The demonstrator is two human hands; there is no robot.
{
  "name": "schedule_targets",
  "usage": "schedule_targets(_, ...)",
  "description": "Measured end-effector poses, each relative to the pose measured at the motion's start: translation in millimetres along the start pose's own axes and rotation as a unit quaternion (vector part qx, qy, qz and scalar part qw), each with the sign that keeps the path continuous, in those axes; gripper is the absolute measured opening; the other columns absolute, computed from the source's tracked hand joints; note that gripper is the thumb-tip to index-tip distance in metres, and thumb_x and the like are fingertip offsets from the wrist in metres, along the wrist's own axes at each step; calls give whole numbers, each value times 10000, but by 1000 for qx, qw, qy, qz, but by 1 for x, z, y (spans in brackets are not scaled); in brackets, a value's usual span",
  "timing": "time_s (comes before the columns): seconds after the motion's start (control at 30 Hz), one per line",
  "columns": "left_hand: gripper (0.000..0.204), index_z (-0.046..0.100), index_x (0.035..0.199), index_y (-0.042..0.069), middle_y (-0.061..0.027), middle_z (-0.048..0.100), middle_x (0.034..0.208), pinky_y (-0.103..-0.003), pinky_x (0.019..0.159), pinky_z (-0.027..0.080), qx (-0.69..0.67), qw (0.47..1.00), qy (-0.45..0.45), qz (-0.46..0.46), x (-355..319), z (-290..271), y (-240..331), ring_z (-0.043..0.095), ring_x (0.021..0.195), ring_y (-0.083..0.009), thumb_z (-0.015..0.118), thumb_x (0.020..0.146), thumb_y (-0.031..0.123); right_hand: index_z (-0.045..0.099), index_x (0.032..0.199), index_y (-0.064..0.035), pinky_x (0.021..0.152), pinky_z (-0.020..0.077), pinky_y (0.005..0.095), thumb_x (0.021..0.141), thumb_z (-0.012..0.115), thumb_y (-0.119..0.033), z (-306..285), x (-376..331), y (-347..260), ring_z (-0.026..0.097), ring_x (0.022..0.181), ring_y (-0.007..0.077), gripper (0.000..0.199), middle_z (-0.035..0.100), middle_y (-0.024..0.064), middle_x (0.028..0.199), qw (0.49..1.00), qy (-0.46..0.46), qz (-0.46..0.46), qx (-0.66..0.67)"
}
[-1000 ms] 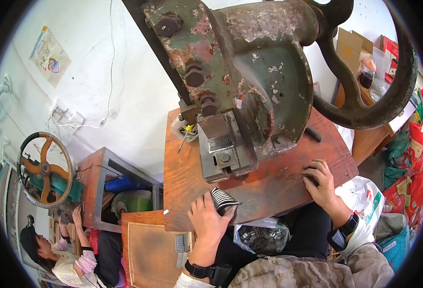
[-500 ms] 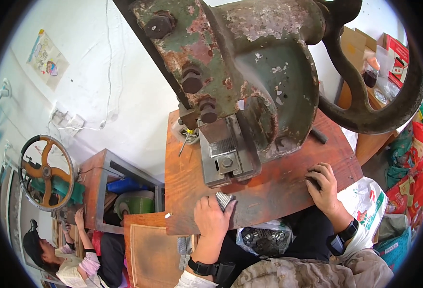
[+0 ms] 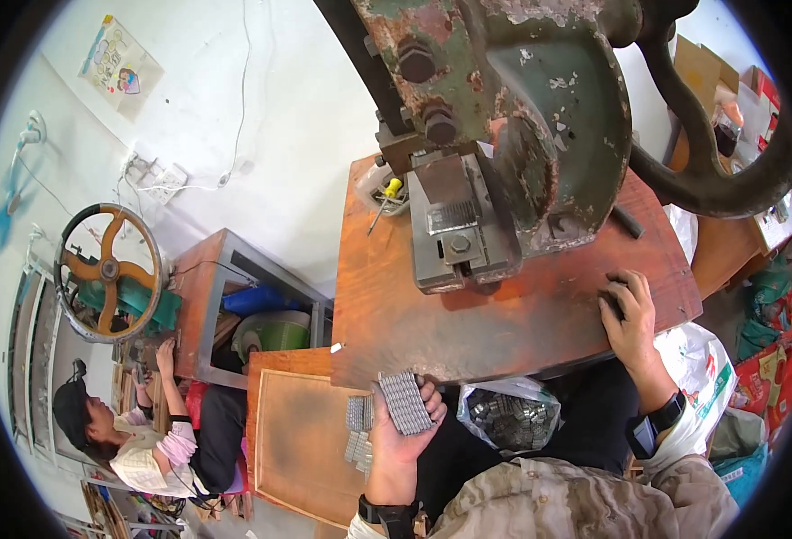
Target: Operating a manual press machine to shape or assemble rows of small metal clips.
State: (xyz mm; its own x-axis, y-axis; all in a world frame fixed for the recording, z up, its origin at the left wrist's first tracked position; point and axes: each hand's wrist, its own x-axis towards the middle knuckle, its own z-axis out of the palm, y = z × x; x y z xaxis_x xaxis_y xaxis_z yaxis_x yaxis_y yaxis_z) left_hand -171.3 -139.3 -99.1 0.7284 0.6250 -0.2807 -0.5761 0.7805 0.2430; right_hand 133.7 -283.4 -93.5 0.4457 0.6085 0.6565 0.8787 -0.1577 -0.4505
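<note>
Metal stack (image 3: 405, 402) sits gripped in left hand (image 3: 398, 436) at the bench (image 3: 504, 332) edge; right hand (image 3: 628, 316) curls over dark bits, grip unclear.

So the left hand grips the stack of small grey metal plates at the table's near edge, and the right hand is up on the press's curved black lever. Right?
Not quite. The left hand does grip the stack of small grey metal plates at the near edge of the worn orange-brown wooden table. But the right hand is pressed down on that table top near its right edge, not on the curved black lever. The head view shows this.
</note>
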Motion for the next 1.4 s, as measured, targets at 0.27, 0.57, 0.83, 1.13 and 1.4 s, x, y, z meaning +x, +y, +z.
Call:
schedule_targets(0.27,562,541,1084,17,-117,594,904,-393,743,458,135,974,131,-126,-4,-88,-50,560,817,-269,375,924,530,596,889,1,813,457,390,706,647,7,9,4,-5,536,971,337,190,556,160,1040,1000,11,-4,-1)
schedule_targets(0.57,544,468,1259,-2,-214,482,1249,-522,953,326,856,216,386,268,-16,-231,73,422,1151,-423,625,812,265,583,878,29,859,424,383,744,607,11,5,-2,-4,525,987,344,137,548,173,1044,998,-32,-6,-46)
schedule_targets(0.83,490,547,1174,-46,-227,557,1192,-452,922,412,819,420,383,78,-10,-222,109,564,1077,-315,677,787,224,584,878,27,855,425,381,740,600,21,8,1,-9,520,990,338,140,551,166,1024,995,-37,6,-87)
schedule_targets(1.13,486,588,1070,-102,-214,659,947,-332,769,508,709,609,335,120,-18,-229,137,650,849,-253,775,678,116,582,907,31,877,414,369,752,594,12,11,-1,-4,520,1006,333,157,540,170,1054,995,-50,16,-90)
schedule_targets(1.4,425,613,1007,-72,-246,648,902,-357,758,508,857,393,304,138,-16,-237,127,649,830,-336,729,658,140,581,920,31,884,411,366,764,590,-3,11,1,-6,522,1012,330,160,539,170,1062,994,-52,27,-91)
